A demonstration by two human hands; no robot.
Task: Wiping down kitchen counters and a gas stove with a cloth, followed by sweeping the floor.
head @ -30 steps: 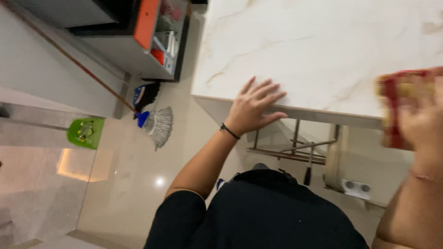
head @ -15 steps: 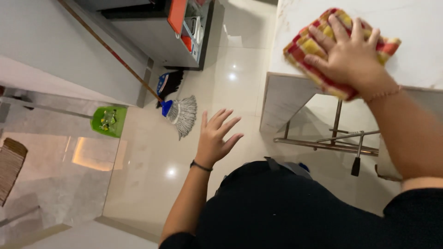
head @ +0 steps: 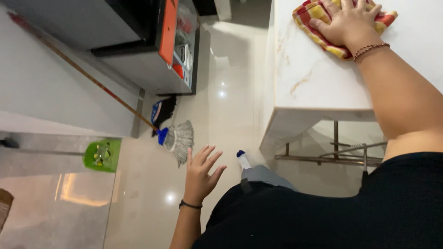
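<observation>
Your cloth [head: 318, 23], a red-and-yellow checked one, lies bunched on the far part of the white marble table [head: 318, 78], close to its left edge. Your right hand [head: 348, 20] lies flat on top of it, palm down, fingers spread and pressing; it holds the cloth by weight rather than by a closed grip, which suits sliding it over the stone. The arm reaches far and straight from your shoulder, so your body leans toward the table to carry that reach. A beaded bracelet [head: 371, 47] sits at that wrist.

Your left hand [head: 201, 173] hangs in the air off the table's left side, over the pale floor [head: 221, 115]. Its fingers are apart and it holds nothing and touches nothing; it looks like a counterweight for the lean. A dark band [head: 190, 205] rings that wrist.

Below the table's near edge you can see its metal frame [head: 332, 157], and just left of it your foot in a blue-tipped white sock [head: 242, 159].

Farther left, a mop [head: 177, 138] rests with its grey head on the floor and its long red handle slanting up against the wall, well apart from you. A dark brush [head: 162, 112] sits just beyond it. A green dustpan [head: 101, 155] stands at the left. At the far left, a grey cabinet [head: 152, 64] with an orange panel stands against the wall.
</observation>
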